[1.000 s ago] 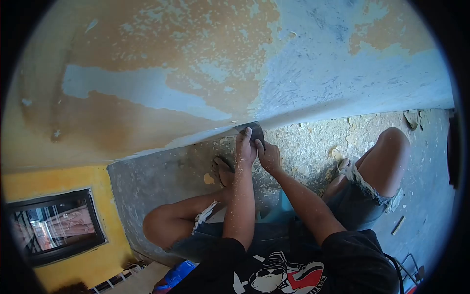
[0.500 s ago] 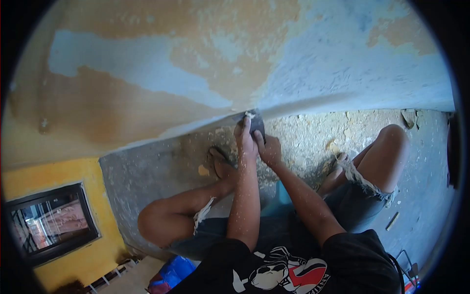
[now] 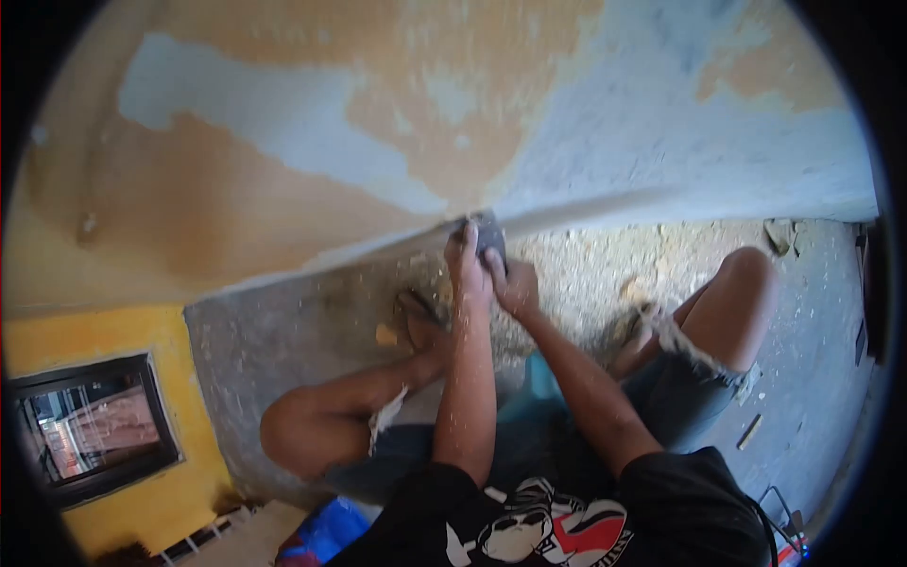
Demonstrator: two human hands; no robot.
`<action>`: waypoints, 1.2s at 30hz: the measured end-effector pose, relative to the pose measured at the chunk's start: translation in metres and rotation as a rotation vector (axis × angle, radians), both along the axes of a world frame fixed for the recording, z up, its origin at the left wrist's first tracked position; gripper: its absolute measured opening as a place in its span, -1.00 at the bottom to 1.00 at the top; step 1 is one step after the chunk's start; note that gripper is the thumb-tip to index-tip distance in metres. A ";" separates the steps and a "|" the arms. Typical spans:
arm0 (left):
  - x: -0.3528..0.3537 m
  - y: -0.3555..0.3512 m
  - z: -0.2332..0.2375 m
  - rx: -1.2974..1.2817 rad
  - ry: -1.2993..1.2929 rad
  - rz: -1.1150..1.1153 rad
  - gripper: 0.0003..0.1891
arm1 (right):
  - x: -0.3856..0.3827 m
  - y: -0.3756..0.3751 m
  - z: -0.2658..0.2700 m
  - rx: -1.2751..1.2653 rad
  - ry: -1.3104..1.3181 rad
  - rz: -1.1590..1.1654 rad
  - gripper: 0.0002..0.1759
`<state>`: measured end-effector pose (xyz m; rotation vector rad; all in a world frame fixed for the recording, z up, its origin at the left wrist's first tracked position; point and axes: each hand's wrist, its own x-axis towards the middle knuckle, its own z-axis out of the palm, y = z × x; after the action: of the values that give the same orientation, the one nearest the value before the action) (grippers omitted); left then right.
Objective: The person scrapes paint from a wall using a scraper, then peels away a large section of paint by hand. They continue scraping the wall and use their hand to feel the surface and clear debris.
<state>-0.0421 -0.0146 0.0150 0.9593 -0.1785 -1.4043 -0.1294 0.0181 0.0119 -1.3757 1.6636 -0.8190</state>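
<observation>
My left hand [image 3: 467, 271] is closed round a dark, flat scraper [image 3: 490, 241]. Pressed in from the other side, my right hand [image 3: 516, 288] grips the same tool, thumb lying along it. The scraper's far edge meets the lower part of the wall [image 3: 312, 203], where patches of tan paint and pale bare surface show. Part of the tool is hidden by my fingers. Pale flecks cover both forearms.
Paint chips litter the concrete floor [image 3: 586, 269] below the wall. My bent legs are spread on either side, with a teal object [image 3: 536, 387] between them. A small stick [image 3: 750, 432] lies at right; a dark-framed window [image 3: 94, 430] and blue bag [image 3: 331, 531] are at left.
The view has shifted slightly. Both hands stay closed on the scraper at the wall's lower edge, with only a small movement.
</observation>
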 end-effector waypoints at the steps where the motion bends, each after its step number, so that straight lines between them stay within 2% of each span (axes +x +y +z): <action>1: 0.002 0.010 -0.005 0.001 -0.078 0.000 -0.70 | -0.001 0.010 -0.005 0.023 -0.021 0.028 -0.30; 3: -0.003 0.003 -0.013 -0.066 -0.125 0.044 -0.74 | -0.003 0.006 -0.015 -0.020 -0.026 0.045 -0.33; 6: -0.013 -0.001 0.027 -0.051 -0.126 0.047 -0.71 | -0.001 0.003 0.003 0.032 -0.023 0.019 -0.30; 10: -0.005 0.000 0.000 -0.119 -0.091 -0.008 -0.71 | -0.002 0.004 -0.004 0.057 -0.056 0.044 -0.34; 11: -0.008 -0.002 -0.003 -0.130 -0.176 0.021 -0.72 | -0.002 0.004 -0.008 0.041 -0.029 0.037 -0.35; 13: -0.011 -0.013 0.030 -0.161 -0.147 -0.005 -0.72 | -0.003 0.000 -0.002 -0.043 -0.052 -0.016 -0.34; 15: -0.010 -0.010 0.046 -0.128 -0.091 0.020 -0.74 | -0.004 -0.014 0.015 0.028 -0.022 0.003 -0.35; 16: 0.000 -0.012 0.025 -0.123 -0.094 -0.051 -0.74 | -0.002 -0.010 0.020 0.099 -0.002 0.036 -0.35; 17: 0.000 0.003 0.011 -0.075 -0.076 -0.015 -0.76 | -0.005 -0.007 0.022 -0.039 -0.114 0.001 -0.35; 18: -0.008 -0.005 0.015 -0.078 -0.050 0.007 -0.78 | -0.008 -0.013 0.017 -0.075 -0.112 -0.003 -0.35; 20: -0.014 -0.003 0.026 -0.111 -0.064 0.036 -0.76 | -0.009 -0.003 -0.004 0.071 0.070 0.074 -0.38; 21: -0.017 -0.008 0.026 -0.107 -0.080 0.069 -0.72 | -0.003 -0.001 0.007 -0.063 0.012 -0.011 -0.35; 25: -0.005 -0.007 0.030 -0.163 -0.136 -0.017 -0.74 | -0.004 -0.008 0.035 0.021 -0.035 0.032 -0.31; 28: -0.009 0.001 0.021 -0.099 -0.075 0.051 -0.73 | -0.006 0.000 0.019 0.097 0.106 0.103 -0.33; 32: 0.000 0.004 0.015 -0.039 -0.137 0.057 -0.72 | 0.012 0.009 0.010 0.040 0.032 -0.004 -0.29; 36: 0.001 0.000 0.005 -0.033 -0.099 0.038 -0.75 | 0.006 0.007 0.011 0.028 0.023 -0.007 -0.35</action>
<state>-0.0414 -0.0147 0.0203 1.0004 -0.2553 -1.3167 -0.1231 0.0247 0.0232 -1.3655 1.6919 -0.7836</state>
